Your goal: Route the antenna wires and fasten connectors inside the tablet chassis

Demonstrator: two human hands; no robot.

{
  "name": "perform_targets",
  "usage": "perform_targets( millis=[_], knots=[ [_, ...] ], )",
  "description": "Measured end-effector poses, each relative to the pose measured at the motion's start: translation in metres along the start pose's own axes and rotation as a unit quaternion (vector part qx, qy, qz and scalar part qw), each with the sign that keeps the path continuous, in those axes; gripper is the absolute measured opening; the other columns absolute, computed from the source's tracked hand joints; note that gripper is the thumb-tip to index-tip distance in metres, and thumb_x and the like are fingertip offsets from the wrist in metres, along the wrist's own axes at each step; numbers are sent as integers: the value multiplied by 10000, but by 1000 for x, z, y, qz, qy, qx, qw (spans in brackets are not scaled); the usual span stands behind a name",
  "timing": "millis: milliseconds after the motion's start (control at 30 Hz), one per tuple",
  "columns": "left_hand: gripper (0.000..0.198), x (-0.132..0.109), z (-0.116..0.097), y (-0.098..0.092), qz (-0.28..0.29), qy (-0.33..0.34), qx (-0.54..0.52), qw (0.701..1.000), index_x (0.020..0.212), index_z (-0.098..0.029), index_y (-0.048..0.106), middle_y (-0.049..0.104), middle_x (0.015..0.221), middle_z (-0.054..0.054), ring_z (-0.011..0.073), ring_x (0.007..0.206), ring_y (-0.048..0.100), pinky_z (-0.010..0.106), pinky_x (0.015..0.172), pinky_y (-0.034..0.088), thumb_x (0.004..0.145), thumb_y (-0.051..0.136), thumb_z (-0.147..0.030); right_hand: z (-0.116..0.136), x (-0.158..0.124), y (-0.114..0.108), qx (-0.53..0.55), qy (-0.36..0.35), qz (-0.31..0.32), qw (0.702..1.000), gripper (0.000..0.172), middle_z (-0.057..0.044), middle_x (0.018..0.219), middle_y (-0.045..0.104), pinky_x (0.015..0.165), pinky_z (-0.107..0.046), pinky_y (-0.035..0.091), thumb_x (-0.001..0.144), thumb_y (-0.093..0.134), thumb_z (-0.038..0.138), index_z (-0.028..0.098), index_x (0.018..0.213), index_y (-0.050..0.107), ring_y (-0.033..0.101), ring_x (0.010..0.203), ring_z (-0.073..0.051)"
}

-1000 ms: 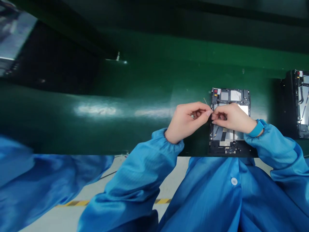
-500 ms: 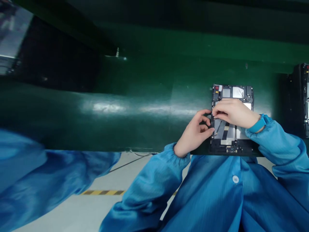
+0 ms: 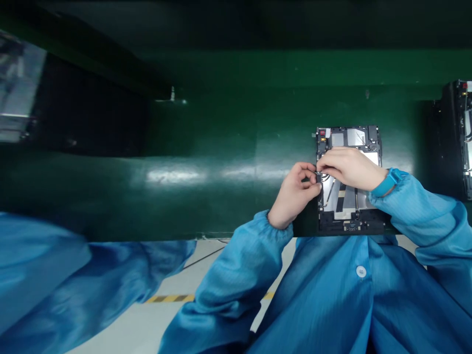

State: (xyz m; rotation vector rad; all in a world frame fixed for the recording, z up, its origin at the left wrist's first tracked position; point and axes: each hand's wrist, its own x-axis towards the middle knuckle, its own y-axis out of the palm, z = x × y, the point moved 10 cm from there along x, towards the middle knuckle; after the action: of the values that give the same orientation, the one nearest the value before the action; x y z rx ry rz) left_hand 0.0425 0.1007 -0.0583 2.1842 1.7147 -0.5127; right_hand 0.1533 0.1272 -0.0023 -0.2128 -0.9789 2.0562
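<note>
Two bare hands, the left hand point(image 3: 295, 194) and the right hand point(image 3: 350, 168), one teal wristband point(image 3: 385, 183), and two blue sleeves, the left sleeve point(image 3: 236, 265) and the right sleeve point(image 3: 416, 211). One smock point(image 3: 317, 300) with one visible button point(image 3: 361, 271). One green bench point(image 3: 221, 123) carrying two open device chassis: one chassis point(image 3: 348, 140) under the hands, another chassis point(image 3: 448, 137) cut off at the bench's right edge. One third blue sleeve point(image 3: 73, 280) beyond the bench's near left edge, and one yellow-and-black floor stripe point(image 3: 169, 298)

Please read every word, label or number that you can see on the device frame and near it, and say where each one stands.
Small red-and-white label, at a top corner of the device frame: too small to read.
Red-marked label, on the second device frame at the right edge: too small to read.
No other text can be read.
</note>
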Motion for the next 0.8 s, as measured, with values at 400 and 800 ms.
perform_targets(
  millis=[400, 800],
  knots=[
    [327, 8, -6, -1, 6, 32, 29, 999, 969, -198, 506, 560, 730, -89, 38, 450, 467, 193, 441, 355, 721, 719, -201, -2, 2, 3, 4, 10, 5, 1000, 137, -77, 993, 738, 839, -338, 463, 1000, 577, 149, 189, 1012, 708, 630, 932, -214],
    [256, 24, -13, -2, 8, 15, 81, 997, 803, -210, 460, 516, 618, -104, 35, 400, 443, 178, 403, 311, 676, 683, -216, -23, 19, -11, -12, 69, -21, 997, 138, -58, 976, 733, 842, -331, 401, 943, 608, 96, 201, 977, 691, 611, 955, -222]
  ],
)
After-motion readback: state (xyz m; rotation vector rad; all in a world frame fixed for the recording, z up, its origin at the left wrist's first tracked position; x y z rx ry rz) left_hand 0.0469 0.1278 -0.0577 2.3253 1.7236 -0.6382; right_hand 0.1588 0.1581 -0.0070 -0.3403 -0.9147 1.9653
